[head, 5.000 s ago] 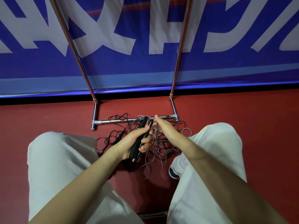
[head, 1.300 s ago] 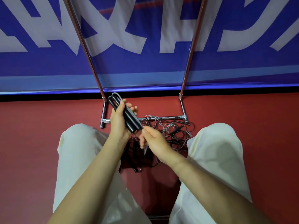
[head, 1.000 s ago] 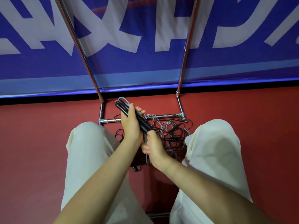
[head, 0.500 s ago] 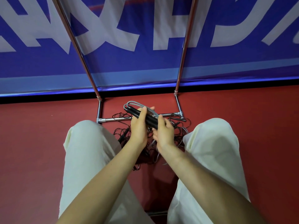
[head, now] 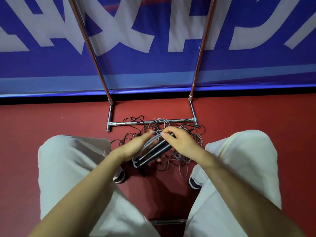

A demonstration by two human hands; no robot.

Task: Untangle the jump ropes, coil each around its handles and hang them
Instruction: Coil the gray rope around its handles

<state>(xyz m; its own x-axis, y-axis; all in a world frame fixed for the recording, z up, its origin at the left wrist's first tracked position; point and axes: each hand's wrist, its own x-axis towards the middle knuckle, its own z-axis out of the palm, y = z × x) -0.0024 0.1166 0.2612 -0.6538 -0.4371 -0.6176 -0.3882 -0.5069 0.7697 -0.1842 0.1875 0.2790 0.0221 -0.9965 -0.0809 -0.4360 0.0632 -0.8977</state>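
Jump rope handles (head: 153, 153) pinched by right hand (head: 179, 142), left hand (head: 135, 146) flat-fingered alongside, tangled ropes (head: 171, 130) beneath

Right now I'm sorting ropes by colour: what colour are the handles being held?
Black handles, with a grey cord; head view, the only one.

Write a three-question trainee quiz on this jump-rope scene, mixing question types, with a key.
1. True or false: the right hand grips the pair of black handles.
2. Where does the tangled pile of ropes lie?
A. hung on the rack
B. on the red floor, at the rack's base bar
C. on the person's lap
3. Fill in: the left hand is motion-blurred, so its grip is ____.

Key: 1 true; 2 B; 3 unclear
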